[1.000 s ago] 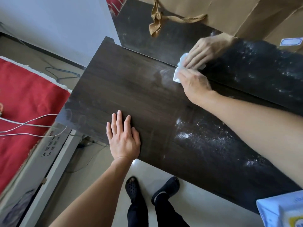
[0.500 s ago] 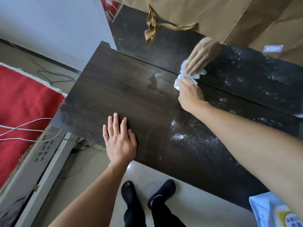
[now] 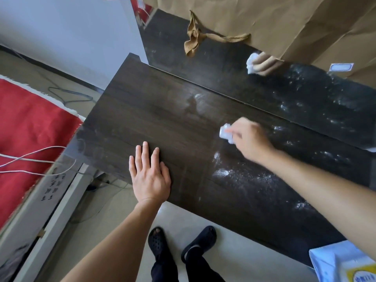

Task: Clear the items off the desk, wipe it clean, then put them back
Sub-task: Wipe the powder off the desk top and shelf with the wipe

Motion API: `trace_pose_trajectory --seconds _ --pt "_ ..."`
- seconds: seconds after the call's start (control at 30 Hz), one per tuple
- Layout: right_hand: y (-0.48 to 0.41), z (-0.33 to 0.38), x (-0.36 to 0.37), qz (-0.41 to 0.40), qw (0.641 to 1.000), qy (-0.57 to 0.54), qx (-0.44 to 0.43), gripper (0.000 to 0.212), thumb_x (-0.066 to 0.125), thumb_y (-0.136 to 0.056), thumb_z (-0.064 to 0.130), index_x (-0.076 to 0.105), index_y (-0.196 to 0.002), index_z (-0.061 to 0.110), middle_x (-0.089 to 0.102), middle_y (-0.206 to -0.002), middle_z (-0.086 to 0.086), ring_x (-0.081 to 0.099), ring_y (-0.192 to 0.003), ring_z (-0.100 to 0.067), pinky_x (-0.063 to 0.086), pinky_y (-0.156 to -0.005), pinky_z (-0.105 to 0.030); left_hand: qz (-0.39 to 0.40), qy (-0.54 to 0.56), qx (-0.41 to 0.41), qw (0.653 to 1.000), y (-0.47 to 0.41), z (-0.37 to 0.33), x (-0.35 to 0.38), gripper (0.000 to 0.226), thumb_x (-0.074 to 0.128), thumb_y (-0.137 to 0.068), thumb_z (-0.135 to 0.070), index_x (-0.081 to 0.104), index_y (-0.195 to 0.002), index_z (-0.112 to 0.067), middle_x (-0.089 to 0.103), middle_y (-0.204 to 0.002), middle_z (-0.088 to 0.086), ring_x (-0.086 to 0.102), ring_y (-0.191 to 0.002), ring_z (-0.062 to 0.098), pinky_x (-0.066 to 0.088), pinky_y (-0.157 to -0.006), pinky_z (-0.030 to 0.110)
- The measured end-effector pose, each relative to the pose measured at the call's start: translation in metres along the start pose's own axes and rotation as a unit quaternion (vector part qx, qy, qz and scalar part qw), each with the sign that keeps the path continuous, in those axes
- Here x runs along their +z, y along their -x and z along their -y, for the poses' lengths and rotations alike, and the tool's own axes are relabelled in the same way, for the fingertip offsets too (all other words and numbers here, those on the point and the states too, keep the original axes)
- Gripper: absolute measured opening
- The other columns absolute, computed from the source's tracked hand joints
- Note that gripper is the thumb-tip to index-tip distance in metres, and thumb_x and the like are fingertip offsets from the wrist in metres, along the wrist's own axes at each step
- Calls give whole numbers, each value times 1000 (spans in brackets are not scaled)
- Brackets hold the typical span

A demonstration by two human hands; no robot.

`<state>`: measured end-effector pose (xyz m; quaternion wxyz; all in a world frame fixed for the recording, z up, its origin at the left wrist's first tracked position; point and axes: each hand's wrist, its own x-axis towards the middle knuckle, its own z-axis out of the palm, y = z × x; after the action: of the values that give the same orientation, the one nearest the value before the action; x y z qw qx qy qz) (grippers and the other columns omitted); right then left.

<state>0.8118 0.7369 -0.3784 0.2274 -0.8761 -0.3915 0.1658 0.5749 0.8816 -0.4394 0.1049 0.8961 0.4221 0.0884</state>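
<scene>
A dark wood-grain desk (image 3: 158,110) fills the middle of the view, with white dust specks across its right half. My right hand (image 3: 249,142) grips a crumpled white wipe (image 3: 225,134) and holds it against the desk surface, a little away from the back edge. My left hand (image 3: 149,176) lies flat with straight fingers on the desk near its front edge. A mirror (image 3: 223,64) along the back of the desk reflects the hand and wipe.
A white and yellow wipe packet (image 3: 343,263) sits at the lower right corner. A red blanket (image 3: 30,127) with white cables (image 3: 36,159) lies to the left. My feet in black clogs (image 3: 158,243) stand on the pale floor below the desk.
My right hand has pulled the wipe away from the mirror edge toward me across the desk. My left hand has stayed flat in place.
</scene>
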Motion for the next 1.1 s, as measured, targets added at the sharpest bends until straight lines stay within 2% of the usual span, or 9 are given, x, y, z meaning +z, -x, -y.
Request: trace_pose_trajectory --seconds 0.07,0.17,0.27,0.37,0.43,0.57,0.67,0.97,1.1 --pt "-49 -2 -1 -86 994 26 60 22 53 -83 6 73 -86 15 60 -92 -19 59 -85 -35 47 -75 -38 -4 -1 3 1000 1 1 1 45 36 -92 -28 52 -130 -11 34 -151 13 23 -143 30 15 -117 48" --pt "-73 1 17 -98 984 98 108 26 52 -84 1 71 -94 16 55 -104 -18 52 -96 -37 41 -79 -37 -8 -2 7 1000 1 1 2 44 37 -92 -28 52 -129 -12 35 -151 13 24 -142 30 16 -117 48" --pt "-19 11 36 -66 992 102 16 32 53 -78 -6 72 -94 16 55 -96 -12 51 -86 -33 46 -70 -37 -8 0 4 1000 -1 1 3 43 38 -92 -27 52 -129 -12 34 -151 13 24 -142 30 15 -117 47" --pt "70 25 44 52 991 57 -106 39 56 -74 -10 70 -98 16 54 -89 -4 49 -82 -24 50 -59 -37 -8 0 6 1000 0 0 2 43 38 -92 -27 52 -130 -11 34 -151 13 24 -143 31 15 -117 48" --pt "82 19 35 101 987 37 -116 36 59 -76 -8 71 -99 16 55 -88 -3 50 -82 -23 50 -61 -36 -7 3 5 1000 0 -1 1 45 35 -92 -28 52 -130 -11 34 -151 14 23 -143 31 14 -117 48" --pt "27 -11 18 -41 998 50 18 35 51 -82 -7 73 -100 12 59 -90 -13 53 -83 -35 48 -74 -40 -3 9 5 1000 1 0 1 46 33 -91 -29 51 -130 -12 33 -152 13 23 -143 30 12 -117 47" --pt "43 -2 34 -50 996 79 -1 41 55 -75 -14 73 -98 15 58 -91 -12 51 -81 -32 50 -68 -41 1 11 7 1000 1 1 2 47 32 -91 -29 50 -131 -12 32 -152 13 22 -143 30 12 -117 46" --pt "201 41 43 171 980 16 -98 36 42 -85 2 71 -97 19 56 -91 -1 47 -81 -16 36 -64 -25 8 17 16 1000 2 3 1 44 40 -91 -24 49 -132 -11 32 -152 15 22 -142 32 13 -116 49" --pt "110 53 19 49 996 -70 24 16 59 -88 10 74 -83 13 64 -82 -5 61 -69 -16 48 -65 -28 11 18 16 1000 1 6 2 44 39 -92 -25 49 -132 -11 32 -152 15 22 -143 32 13 -117 50"
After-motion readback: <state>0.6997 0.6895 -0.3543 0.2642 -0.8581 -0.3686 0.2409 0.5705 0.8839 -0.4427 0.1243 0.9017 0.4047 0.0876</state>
